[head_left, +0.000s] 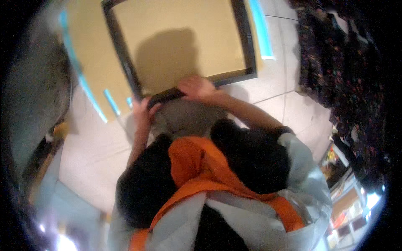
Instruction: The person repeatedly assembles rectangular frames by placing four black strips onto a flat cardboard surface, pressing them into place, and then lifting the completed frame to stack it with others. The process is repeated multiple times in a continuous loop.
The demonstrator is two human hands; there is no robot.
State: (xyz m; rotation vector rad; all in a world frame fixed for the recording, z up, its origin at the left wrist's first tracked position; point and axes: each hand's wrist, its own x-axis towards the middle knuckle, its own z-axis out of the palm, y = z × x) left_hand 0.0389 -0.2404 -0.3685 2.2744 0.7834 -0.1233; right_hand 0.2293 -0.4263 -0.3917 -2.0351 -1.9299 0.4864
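Observation:
A dark rectangular frame (118, 48) lies on a tan sheet (88, 46), with a tan surface (226, 37) inside its bars. At the frame's near left corner is my left hand (143, 109), its thumb and fingers closed around the corner. My right hand (197, 88) rests palm down across the near bar, fingers stretched leftward onto the tan surface; blur softens their outline. Blue tape strips (83, 81) run along the sheet's left side. Another wide blue strip (261, 31) borders its right side. A shadow falls over the middle of the framed area.
Pale floor tiles (289, 106) surround the sheet. Dark speckled fabric (335, 62) hangs or lies along the right. Shelving with small items (347, 196) stands at the lower right. My bent knees and an orange cloth (197, 163) are close to the near bar.

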